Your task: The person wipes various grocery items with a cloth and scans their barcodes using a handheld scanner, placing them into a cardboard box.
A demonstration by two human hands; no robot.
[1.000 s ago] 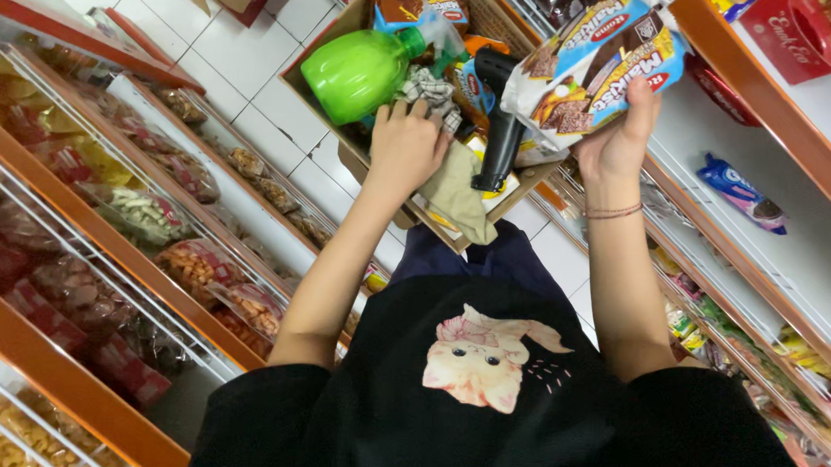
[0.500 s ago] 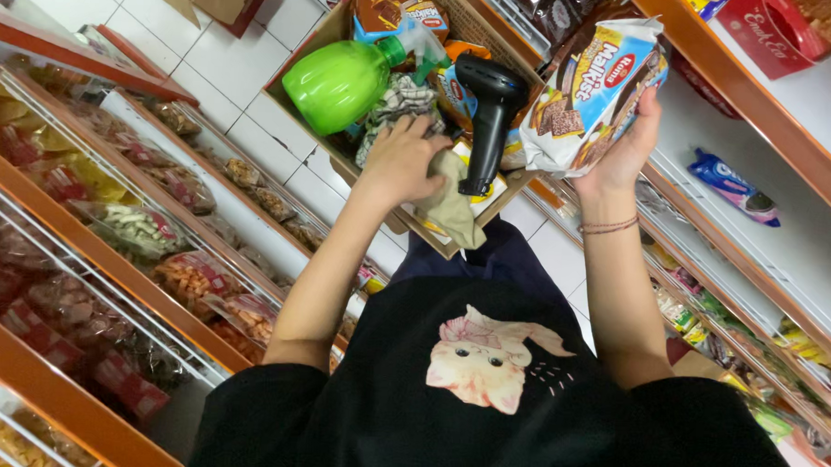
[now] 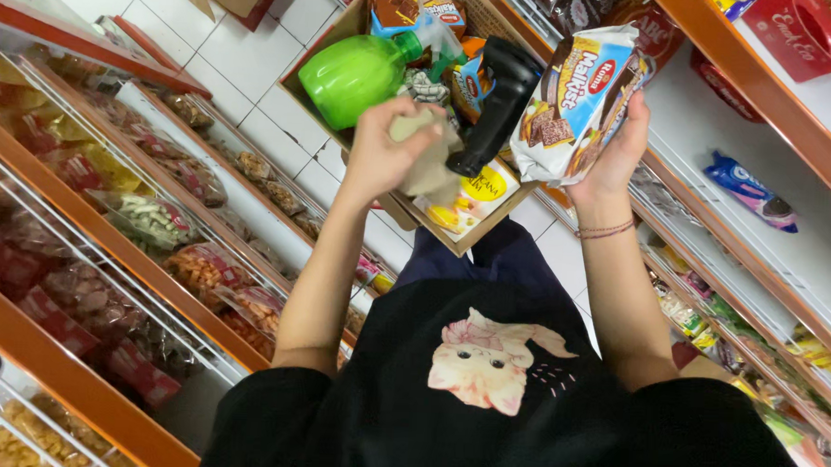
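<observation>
At the frame's top centre, two hands work over a cardboard box (image 3: 489,229).
Left hand (image 3: 381,154) fingers clutch a beige cloth (image 3: 429,160) (beside a black scanner (image 3: 494,103)); right hand (image 3: 616,148) grips a biscuit packet (image 3: 572,101).

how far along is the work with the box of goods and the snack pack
Looks done: the cardboard box is already open and loaded with goods, among them a green spray bottle. In hand: the right hand holds a snack pack up; the left hand grips a beige cloth by the black scanner. Left: the pack is not yet shelved.
</observation>
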